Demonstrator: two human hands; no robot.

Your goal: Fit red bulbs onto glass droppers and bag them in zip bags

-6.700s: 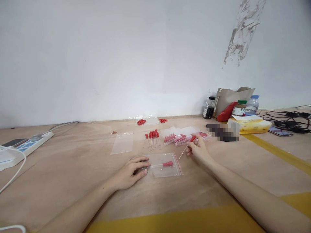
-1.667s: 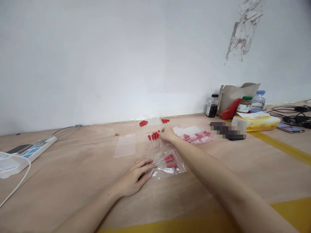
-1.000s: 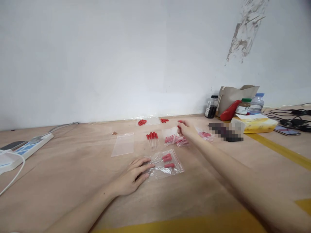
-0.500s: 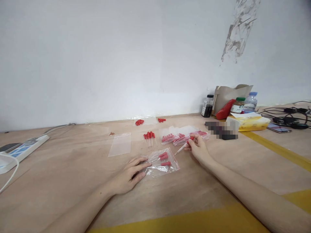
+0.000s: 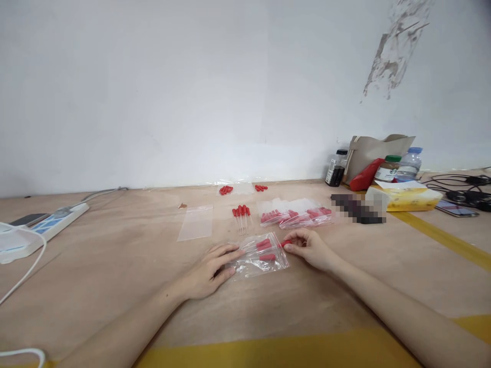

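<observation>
My left hand (image 5: 215,268) lies on the left end of a clear zip bag (image 5: 251,268), fingers stretched out and pressing it to the table. Inside that bag are droppers with red rubber bulbs (image 5: 267,257). At the bag's right edge, my right hand (image 5: 309,248) pinches the red bulb of another dropper (image 5: 286,244). Its glass tube reaches in at the bag's mouth, where the plastic partly obscures it. Several loose droppers (image 5: 241,212) lie side by side just behind the bag.
Filled bags (image 5: 303,217) overlap behind my right hand. A flat bag (image 5: 196,222) lies left of the loose droppers. Loose red bulbs (image 5: 226,190) are near the wall. A power strip (image 5: 49,230) stands left; a tissue pack (image 5: 412,199), bottle (image 5: 336,168) and cables (image 5: 456,186) are right.
My right hand has moved left and brought the dropper's tube to the bag's mouth. My left hand still rests on the bag. The view has turned slightly left.
</observation>
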